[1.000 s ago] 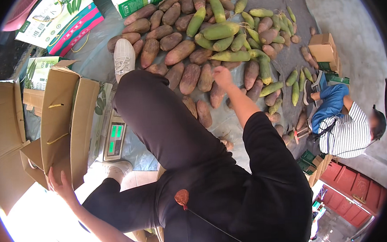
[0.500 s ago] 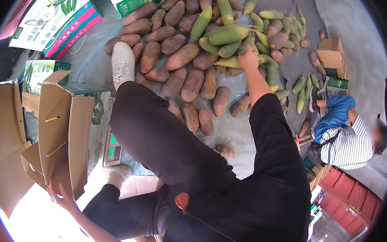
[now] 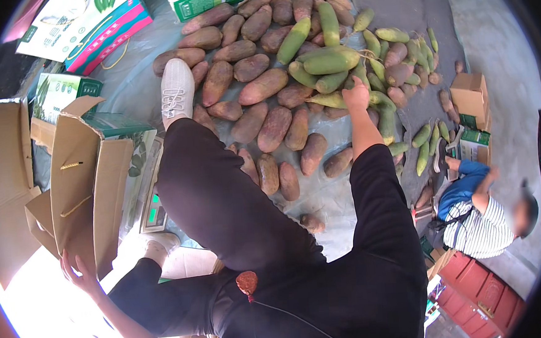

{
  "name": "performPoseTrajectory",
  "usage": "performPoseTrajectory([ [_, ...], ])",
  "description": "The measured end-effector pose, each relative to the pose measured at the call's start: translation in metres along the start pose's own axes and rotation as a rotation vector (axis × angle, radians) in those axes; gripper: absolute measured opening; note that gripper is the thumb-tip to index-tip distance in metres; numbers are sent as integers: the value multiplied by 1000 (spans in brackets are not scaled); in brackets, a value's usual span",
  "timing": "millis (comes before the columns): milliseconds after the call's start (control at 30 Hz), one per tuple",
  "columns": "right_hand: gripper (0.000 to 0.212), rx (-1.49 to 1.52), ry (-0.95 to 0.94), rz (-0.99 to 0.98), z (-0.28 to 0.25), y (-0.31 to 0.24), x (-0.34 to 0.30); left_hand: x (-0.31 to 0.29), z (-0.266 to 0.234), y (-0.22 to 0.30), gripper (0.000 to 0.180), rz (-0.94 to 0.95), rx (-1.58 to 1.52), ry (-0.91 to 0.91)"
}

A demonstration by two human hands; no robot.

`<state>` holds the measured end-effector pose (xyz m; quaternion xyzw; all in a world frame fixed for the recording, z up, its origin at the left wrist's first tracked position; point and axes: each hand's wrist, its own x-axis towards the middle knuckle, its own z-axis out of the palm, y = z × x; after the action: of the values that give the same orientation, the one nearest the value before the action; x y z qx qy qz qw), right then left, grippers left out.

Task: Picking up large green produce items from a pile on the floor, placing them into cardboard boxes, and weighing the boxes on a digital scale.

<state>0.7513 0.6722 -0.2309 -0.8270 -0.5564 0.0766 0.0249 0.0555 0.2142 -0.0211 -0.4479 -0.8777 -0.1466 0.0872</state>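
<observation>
My right hand [image 3: 357,93] reaches out to a pile of long green fruits [image 3: 331,61] and rests on a pale green one [image 3: 327,100] at its near edge; whether the fingers grip it I cannot tell. My left hand [image 3: 79,277] is spread open against the lower flap of an open cardboard box [image 3: 76,181] at the left. Many brown oblong fruits [image 3: 259,86] lie on the grey sheet [image 3: 135,90] in front of me. My left leg in black trousers stretches forward, its white shoe [image 3: 176,91] among the brown fruits.
A small scale with a green display [image 3: 155,210] sits by the cardboard box. Printed green and pink cartons [image 3: 82,25] lie at the top left. A person in a striped shirt [image 3: 481,224] crouches at the right near small boxes [image 3: 469,95] and red crates [image 3: 476,286].
My right arm has stretched farther out, from the brown fruits to the green pile. My left hand has stayed at the cardboard box.
</observation>
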Motion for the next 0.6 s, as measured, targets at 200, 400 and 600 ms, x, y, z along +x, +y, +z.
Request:
performPoseTrajectory([
  [200, 51, 600, 329, 110, -7, 56, -13, 7, 5, 10, 36, -25, -7, -4],
  [400, 37, 1477, 44, 653, -35, 71, -71, 7, 1, 2, 35, 66, -76, 64],
  [600, 49, 1768, -59, 558, -56, 101, -115, 12, -17, 54, 32, 112, -168, 23],
])
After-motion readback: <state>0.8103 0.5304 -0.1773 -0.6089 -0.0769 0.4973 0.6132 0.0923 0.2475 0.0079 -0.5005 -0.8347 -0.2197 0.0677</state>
